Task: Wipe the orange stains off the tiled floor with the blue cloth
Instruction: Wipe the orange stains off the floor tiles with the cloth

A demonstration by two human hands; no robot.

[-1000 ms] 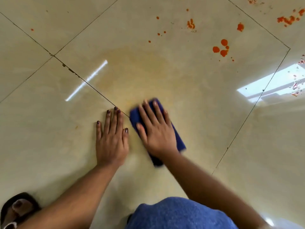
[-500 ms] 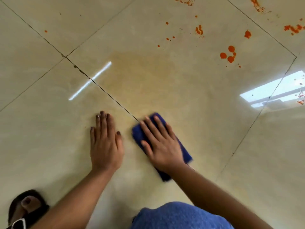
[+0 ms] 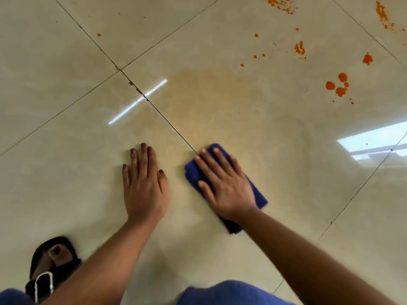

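right hand (image 3: 226, 186): fingers straight, flat on blue cloth (image 3: 258, 195)
cloth axis: runs with fingers, wrist to fingertips
left hand (image 3: 144, 186): flat on floor (image 3: 66, 172)
orange stains (image 3: 337, 85): well beyond right fingertips

No readable text, labels, brands or numbers anywhere in the head view. Checked the blue cloth (image 3: 257, 192), the tiled floor (image 3: 66, 172) and the black sandal (image 3: 52, 260): all plain, no print or logo visible.
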